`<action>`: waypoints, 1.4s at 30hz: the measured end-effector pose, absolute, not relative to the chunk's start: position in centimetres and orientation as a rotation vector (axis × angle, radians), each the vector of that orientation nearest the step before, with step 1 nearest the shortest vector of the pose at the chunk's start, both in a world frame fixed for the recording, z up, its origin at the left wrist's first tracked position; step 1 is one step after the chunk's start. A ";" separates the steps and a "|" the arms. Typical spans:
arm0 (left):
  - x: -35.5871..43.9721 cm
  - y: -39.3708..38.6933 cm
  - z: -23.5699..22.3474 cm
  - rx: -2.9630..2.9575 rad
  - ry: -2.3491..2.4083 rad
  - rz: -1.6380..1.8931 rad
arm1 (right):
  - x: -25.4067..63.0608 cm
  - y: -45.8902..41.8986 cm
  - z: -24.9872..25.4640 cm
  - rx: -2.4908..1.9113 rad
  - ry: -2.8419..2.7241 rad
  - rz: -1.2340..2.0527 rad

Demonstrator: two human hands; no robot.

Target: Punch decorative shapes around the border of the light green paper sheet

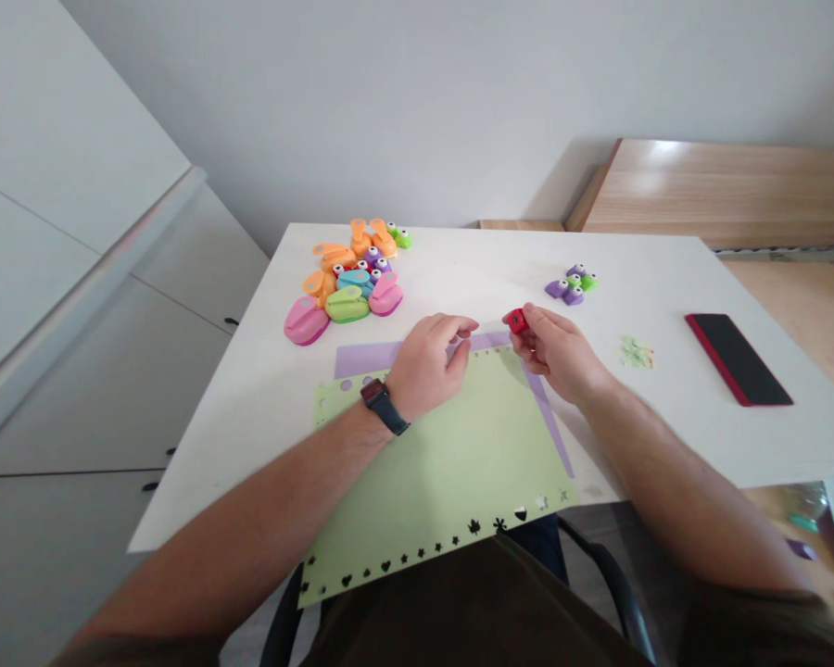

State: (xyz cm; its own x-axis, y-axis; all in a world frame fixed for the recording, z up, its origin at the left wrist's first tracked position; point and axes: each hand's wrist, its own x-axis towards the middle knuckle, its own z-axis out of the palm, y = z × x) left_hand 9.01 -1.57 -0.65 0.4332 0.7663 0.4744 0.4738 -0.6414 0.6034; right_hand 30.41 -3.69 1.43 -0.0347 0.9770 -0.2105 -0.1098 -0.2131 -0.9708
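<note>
Pale green rectangular paper sheet (486, 435): it lies before you on the white worktop (473, 278), its near edge reaching over the front. Along that edge runs a row of cut-out shapes, hearts and stars among them; many look dark because you see past the worktop through them, and the overhang probably gives a punch room to slide on. More small holes run along the far edge.

A light purple paper sheet (368, 359) lies under the green one, showing at the far and right sides. It may simply be stacked there as a spare; its colour fills some of the holes at the far left.

Your left hand (435, 361) is over the far part of the green sheet, holding nothing, thumb and forefinger apart and fingers loosely bent. Whether it presses the paper you cannot tell from here. Your right hand (552, 347) pinches a small red plastic punch (518, 320) by the fingertips, just beyond the sheet's far right corner, a grip that seems suited to turning so small a thing.

To the right are a scatter of pale green paper scraps (638, 352), well off the sheet, and a flat black rectangular object with a red edge (739, 359).

Farther off, small purple and green punches (556, 289) sit bunched at the right. The larger pink, green, blue and orange punches (347, 304) crowd the far left, perhaps to leave your working space free.
</note>
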 end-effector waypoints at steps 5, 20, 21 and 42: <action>8.8 -1.5 -1.2 2.447 1.030 0.793 | 30.6 -3.6 1.4 -1.288 -1.016 1.393; 9.0 -1.2 -1.9 2.528 0.944 0.614 | 30.7 -3.4 1.2 -1.298 -1.024 1.374; 9.1 -1.3 -1.8 2.530 0.948 0.610 | 30.7 -3.4 1.2 -1.295 -1.025 1.375; 10.3 -1.1 0.4 2.324 1.086 0.635 | 32.3 -2.5 1.8 -1.289 -1.000 1.233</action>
State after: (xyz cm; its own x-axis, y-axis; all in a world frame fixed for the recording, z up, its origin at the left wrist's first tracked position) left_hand 10.33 -1.09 0.41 0.5743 0.7939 0.1999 0.5640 -0.5606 0.6063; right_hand 32.26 -2.50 1.85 0.1221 0.9854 -0.1187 -0.0873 -0.1085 -0.9903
